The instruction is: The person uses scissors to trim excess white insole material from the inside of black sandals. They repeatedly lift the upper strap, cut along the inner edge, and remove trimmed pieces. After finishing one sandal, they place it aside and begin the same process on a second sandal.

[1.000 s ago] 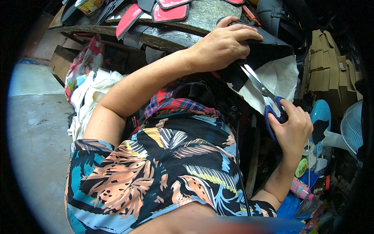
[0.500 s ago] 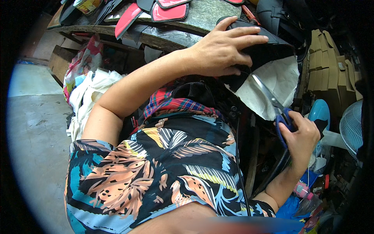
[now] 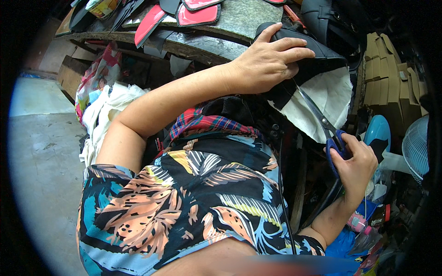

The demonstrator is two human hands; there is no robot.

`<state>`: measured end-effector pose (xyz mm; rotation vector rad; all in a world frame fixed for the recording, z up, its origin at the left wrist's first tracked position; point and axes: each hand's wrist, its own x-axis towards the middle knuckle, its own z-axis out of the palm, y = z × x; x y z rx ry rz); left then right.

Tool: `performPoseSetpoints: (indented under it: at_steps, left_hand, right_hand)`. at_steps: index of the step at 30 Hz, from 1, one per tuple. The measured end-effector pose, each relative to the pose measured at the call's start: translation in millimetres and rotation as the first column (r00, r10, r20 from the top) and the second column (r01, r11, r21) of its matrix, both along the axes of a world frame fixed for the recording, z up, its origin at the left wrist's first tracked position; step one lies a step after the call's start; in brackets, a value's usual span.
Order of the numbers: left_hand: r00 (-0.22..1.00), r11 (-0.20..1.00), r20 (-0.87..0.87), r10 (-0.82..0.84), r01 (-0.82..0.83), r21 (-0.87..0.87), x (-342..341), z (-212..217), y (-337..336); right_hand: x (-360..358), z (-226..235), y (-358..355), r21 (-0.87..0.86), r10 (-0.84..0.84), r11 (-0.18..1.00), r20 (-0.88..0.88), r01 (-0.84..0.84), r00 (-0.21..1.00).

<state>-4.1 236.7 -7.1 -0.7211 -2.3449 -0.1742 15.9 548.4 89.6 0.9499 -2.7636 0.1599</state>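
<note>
My left hand [image 3: 267, 66] reaches across and grips a black shoe upper [image 3: 317, 47], fingers spread over its top and thumb tucked underneath. From the upper hangs a pale white cloth lining [image 3: 329, 94] with a rough cut edge. In my right hand [image 3: 358, 161] is a pair of scissors [image 3: 338, 147] with dark blue handles, the fingers around the loops. The blades lie against the white lining and point up toward my left hand, with the tips close to the black part. A thin dark thread or edge shows near the tips.
Pink-and-black shoe pieces [image 3: 198, 14] lie on the worn workbench [image 3: 248, 16] ahead. A black bag [image 3: 329, 20] sits at the far right, above stacked brown cardboard [image 3: 382, 73]. A white fan [image 3: 415, 147] stands right. White cloth [image 3: 108, 108] hangs at left.
The scissor blades have turned slightly and look narrower against the lining. My left thumb and lower fingers have drawn in beneath the hand. The shoe upper has barely moved.
</note>
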Motion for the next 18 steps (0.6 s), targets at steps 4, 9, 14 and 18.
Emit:
performPoseSetpoints:
  at_steps: [4,9,14,18]
  left_hand:
    - [0.995,1.000,0.102,-0.013,0.012,0.003,7.1,4.3,0.7]
    - [0.994,1.000,0.114,-0.003,0.002,0.009,6.2,5.1,4.3]
    - [0.991,0.995,0.109,-0.072,0.064,0.072,3.6,4.7,0.1]
    - [0.988,0.997,0.137,-0.068,0.063,0.038,6.7,5.0,-4.5]
  right_hand:
    - [2.9,0.8,1.3,0.035,-0.015,0.999,-0.003,0.015,1.000]
    - [6.8,3.5,5.2,0.032,-0.083,0.996,-0.003,0.083,0.997]
    - [6.4,3.4,5.7,0.016,-0.041,0.999,-0.004,0.041,0.999]
    - [6.6,3.3,7.3,0.000,-0.074,0.997,-0.001,0.074,0.997]
